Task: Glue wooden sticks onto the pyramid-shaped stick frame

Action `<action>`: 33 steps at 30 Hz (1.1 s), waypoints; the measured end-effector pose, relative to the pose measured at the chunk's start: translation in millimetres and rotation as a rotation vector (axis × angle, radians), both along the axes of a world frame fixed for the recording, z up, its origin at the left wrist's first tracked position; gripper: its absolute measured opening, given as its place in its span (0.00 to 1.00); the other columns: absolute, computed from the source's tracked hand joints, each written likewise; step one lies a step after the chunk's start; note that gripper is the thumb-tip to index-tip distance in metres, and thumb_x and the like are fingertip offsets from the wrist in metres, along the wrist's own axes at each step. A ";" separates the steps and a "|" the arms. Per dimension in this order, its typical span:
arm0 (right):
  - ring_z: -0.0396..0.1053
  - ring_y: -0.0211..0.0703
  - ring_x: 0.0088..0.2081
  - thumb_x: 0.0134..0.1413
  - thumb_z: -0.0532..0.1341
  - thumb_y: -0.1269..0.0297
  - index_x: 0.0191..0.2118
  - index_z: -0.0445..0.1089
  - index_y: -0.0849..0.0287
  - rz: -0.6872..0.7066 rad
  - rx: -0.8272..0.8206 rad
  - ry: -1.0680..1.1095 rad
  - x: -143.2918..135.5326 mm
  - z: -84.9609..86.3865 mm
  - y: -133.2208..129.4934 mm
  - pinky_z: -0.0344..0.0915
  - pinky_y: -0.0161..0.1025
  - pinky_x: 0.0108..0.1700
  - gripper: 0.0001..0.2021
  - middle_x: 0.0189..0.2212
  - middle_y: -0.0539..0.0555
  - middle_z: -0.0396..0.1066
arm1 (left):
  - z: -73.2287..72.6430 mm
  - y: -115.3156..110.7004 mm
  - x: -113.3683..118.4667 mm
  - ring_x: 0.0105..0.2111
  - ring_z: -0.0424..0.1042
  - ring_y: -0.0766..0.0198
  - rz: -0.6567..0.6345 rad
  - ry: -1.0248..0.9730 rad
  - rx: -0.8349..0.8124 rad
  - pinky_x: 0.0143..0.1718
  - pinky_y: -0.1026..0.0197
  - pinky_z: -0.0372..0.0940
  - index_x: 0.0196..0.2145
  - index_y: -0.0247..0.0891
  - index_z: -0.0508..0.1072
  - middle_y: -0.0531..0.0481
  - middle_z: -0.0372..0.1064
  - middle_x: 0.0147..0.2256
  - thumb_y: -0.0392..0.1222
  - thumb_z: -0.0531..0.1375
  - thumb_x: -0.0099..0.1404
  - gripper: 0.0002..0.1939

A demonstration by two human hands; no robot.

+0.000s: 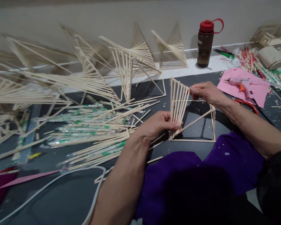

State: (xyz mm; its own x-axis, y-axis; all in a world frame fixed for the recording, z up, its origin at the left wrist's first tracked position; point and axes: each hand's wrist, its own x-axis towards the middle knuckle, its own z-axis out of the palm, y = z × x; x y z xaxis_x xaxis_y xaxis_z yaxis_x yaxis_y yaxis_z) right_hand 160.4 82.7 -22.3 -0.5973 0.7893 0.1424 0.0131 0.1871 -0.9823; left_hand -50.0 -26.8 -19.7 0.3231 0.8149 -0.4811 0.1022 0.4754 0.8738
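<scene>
A small frame of pale wooden sticks [178, 100] stands on the dark table in front of me. Its left side is a fan of several sticks, close together at the bottom and wider at the top. My left hand [162, 125] grips the lower part of this fan between thumb and fingers. At the fan's upper right end, my right hand [204, 92] pinches the tip of a stick. A slanted stick [196, 120] runs from the fan's foot up to the frame's right corner.
Wrapped and loose chopsticks [91, 125] lie to the left. Finished-looking stick structures [131, 59] line the wall. A brown bottle with red cap [204, 43] stands at the back. On pink paper [259, 93] rests a glue gun [242, 84]. A white cable [61, 178] curves at front left.
</scene>
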 end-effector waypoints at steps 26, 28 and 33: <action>0.56 0.32 0.26 0.57 0.63 0.55 0.28 0.73 0.62 0.024 0.033 -0.054 3.0 3.3 -0.4 0.52 0.35 0.31 0.15 0.20 0.46 0.61 | 4.6 -0.5 3.8 0.20 0.69 0.67 0.032 0.013 -0.030 0.23 0.65 0.62 0.24 0.33 0.75 0.51 0.73 0.21 0.43 0.73 0.38 0.16; 0.55 0.32 0.26 0.58 0.62 0.57 0.27 0.72 0.62 0.016 0.028 -0.054 2.6 3.3 -0.7 0.52 0.35 0.31 0.14 0.19 0.46 0.60 | 4.7 -0.9 4.0 0.20 0.69 0.67 0.030 0.015 -0.031 0.23 0.65 0.62 0.24 0.33 0.74 0.51 0.73 0.21 0.44 0.73 0.39 0.16; 0.55 0.31 0.25 0.58 0.60 0.61 0.22 0.67 0.62 0.009 0.025 -0.056 1.8 4.3 -1.3 0.51 0.34 0.31 0.15 0.19 0.46 0.59 | 4.2 -1.5 3.2 0.20 0.68 0.67 0.011 0.019 -0.020 0.23 0.65 0.62 0.25 0.33 0.74 0.50 0.72 0.21 0.44 0.72 0.40 0.16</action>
State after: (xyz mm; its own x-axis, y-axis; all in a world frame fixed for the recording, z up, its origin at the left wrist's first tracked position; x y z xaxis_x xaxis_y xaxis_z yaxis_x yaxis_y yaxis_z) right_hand 162.2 81.4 -18.0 -0.6123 0.7801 0.1282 0.0664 0.2124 -0.9749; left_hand -46.9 -28.3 -15.5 0.3048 0.8087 -0.5032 0.1130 0.4938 0.8622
